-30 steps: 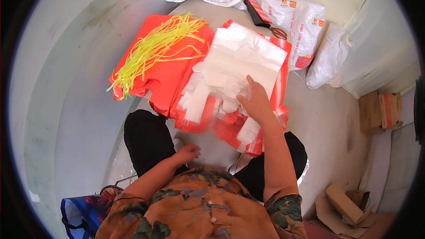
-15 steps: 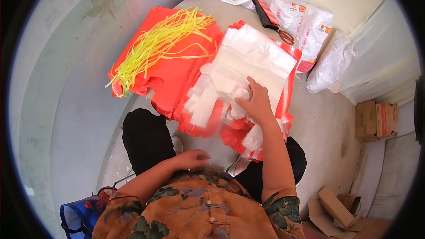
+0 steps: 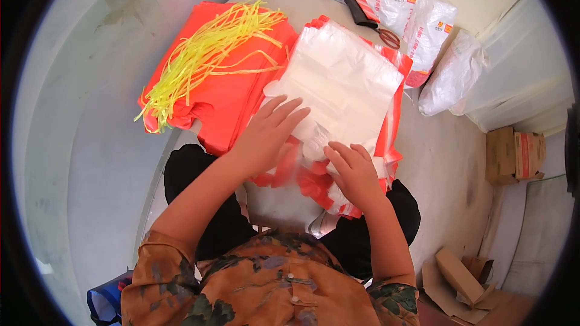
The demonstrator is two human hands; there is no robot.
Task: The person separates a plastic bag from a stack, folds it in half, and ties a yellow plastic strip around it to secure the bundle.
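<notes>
A stack of white plastic bags (image 3: pixel 341 69) lies flat on top of red plastic bags (image 3: pixel 396 105) in front of me. My left hand (image 3: pixel 269 136) rests over the stack's lower left side, fingers stretched out and nothing gripped. Over the lower right part of the stack, by the bags' handle ends, is my right hand (image 3: pixel 355 175), its fingers apart and slightly bent. To the left sits a thicker pile of red plastic bags (image 3: pixel 220 105), with a bundle of thin yellow plastic strips (image 3: pixel 199 54) spread across it.
Beyond the stack lie scissors (image 3: pixel 388 38) next to a black-and-red object (image 3: pixel 359 5). White printed sacks (image 3: pixel 426 33) line the far edge. Cardboard boxes (image 3: pixel 513 156) stand at the right, with opened cardboard (image 3: pixel 459 284) lower down. A blue bag (image 3: pixel 107 302) is at lower left.
My left hand has moved from near my lap up and forward onto the white bags. My right hand has drawn back slightly toward me. The white bags' lower part looks flatter.
</notes>
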